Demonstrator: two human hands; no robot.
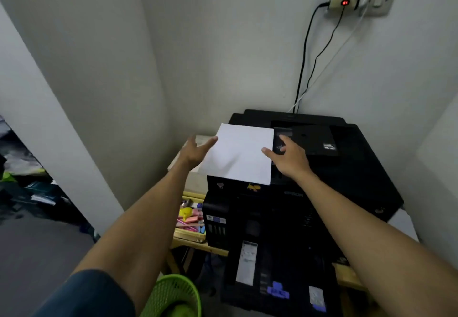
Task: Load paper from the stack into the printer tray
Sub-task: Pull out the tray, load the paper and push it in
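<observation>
A white sheaf of paper (241,154) hangs flat over the left half of the black printer (347,168). My left hand (197,152) grips its left edge, thumb on top. My right hand (288,155) holds the right edge, thumb on the sheet and fingers over the printer's lid. Just beyond the paper's far right corner lies the printer's rear feed area (304,128). The paper stack (181,163) lies left of the printer, mostly hidden behind my left hand.
The printer stands on a wooden table (347,277) in a wall corner. Cables (303,68) run down from a wall socket (347,0) to its back. A tray of colourful stationery (190,220) sits left of it. A green mesh basket (173,297) is on the floor below.
</observation>
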